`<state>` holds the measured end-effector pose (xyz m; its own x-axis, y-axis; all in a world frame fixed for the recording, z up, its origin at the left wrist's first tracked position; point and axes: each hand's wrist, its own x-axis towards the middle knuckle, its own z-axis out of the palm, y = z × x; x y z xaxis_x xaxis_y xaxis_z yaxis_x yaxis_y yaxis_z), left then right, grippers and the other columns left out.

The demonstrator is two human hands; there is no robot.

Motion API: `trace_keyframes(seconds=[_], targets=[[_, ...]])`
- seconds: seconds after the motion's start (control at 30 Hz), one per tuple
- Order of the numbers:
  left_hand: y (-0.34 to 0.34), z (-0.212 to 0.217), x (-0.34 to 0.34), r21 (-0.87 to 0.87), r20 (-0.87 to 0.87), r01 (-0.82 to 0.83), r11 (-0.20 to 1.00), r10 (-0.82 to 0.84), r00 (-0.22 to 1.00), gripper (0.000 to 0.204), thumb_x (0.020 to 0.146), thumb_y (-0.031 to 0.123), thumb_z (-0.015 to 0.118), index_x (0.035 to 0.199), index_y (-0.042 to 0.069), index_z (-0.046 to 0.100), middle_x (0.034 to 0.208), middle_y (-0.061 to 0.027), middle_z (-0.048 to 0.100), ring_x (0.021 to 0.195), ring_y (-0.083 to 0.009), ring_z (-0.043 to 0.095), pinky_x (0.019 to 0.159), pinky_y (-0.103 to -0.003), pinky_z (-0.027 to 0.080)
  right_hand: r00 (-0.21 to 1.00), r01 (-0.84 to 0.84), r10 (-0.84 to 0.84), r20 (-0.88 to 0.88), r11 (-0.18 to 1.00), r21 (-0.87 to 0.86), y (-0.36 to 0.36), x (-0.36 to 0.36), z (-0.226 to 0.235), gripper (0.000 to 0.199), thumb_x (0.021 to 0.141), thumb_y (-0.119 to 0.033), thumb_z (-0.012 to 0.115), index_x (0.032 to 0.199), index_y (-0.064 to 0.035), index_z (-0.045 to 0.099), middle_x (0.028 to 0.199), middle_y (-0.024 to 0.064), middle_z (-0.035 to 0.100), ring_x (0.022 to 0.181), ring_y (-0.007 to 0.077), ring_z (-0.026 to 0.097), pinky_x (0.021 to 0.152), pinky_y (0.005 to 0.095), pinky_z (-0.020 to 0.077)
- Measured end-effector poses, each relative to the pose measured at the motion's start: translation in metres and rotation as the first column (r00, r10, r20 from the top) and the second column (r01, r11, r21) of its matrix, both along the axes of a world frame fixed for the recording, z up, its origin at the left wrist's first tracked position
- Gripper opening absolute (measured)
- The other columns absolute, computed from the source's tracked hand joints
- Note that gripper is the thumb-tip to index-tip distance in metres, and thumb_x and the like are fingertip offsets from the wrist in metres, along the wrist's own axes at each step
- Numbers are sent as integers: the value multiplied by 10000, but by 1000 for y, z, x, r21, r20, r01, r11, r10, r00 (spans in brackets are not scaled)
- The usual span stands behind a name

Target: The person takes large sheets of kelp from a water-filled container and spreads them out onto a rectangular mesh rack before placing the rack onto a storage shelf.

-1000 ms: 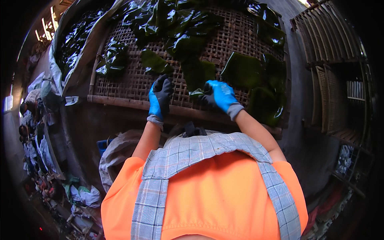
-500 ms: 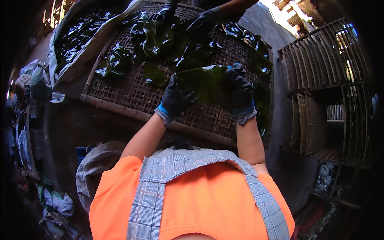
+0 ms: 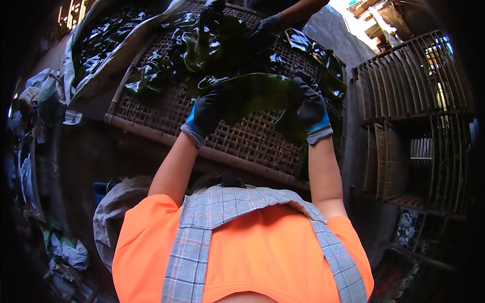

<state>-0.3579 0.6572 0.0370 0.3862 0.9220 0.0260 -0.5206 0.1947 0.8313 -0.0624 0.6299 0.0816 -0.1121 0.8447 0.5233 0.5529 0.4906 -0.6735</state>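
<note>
Between my gloved hands a wet, glossy dark green seaweed sheet, like kelp, is stretched out over a woven bamboo tray. My left hand, in a black and blue glove, is closed on the sheet's left end. Its right end is gripped by my right hand, gloved the same way. Fingertips of both hands are partly lost in the dark. More seaweed lies in folds on the tray's far and left parts. Across the tray, another person's gloved hands are among the seaweed.
A pale sack full of seaweed leans at the far left of the tray. Slatted wooden racks stand to the right. Another sack sits by my left side, and crumpled bags lie lower left.
My hands have moved apart, the left one outward, spreading the seaweed sheet wider. The other person's hands have shifted, one lifting seaweed at the far side.
</note>
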Motion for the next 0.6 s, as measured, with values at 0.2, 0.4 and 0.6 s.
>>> trace_keyframes(seconds=[0.2, 0.4, 0.6], targets=[[-15, -6, 22, 530, -349, -103, 842, 327, 878, 309, 873, 27, 549, 1181, 10, 565, 1074, -86, 625, 958, -177, 604, 826, -288, 501, 754, -182, 5, -657, 963, -201, 6, -57, -60, 357, 949, -200, 499, 1265, -31, 505, 1268, 125, 541, 1171, 230, 511, 1037, 325, 382], [-36, 16, 31, 552, -381, -40, 833, 295, 876, 316, 833, -8, 597, 1148, 5, 590, 1076, -68, 646, 943, -196, 622, 836, -311, 496, -11, -789, -225, -974, 601, -130, -12, -98, -65, 286, 967, -145, 411, 1193, -26, 538, 1170, 93, 587, 1053, 201, 564, 938, 321, 449], [-43, 22, 53, 459, -371, 302, 835, -129, 920, 342, 921, 201, 520, 1207, 19, 563, 1166, -70, 602, 1071, -173, 551, 977, -323, 399, -1, -735, -203, -979, 664, -137, -11, -70, -59, 220, 909, -183, 496, 1033, -28, 591, 904, 75, 648, 824, 191, 625, 766, 340, 522]])
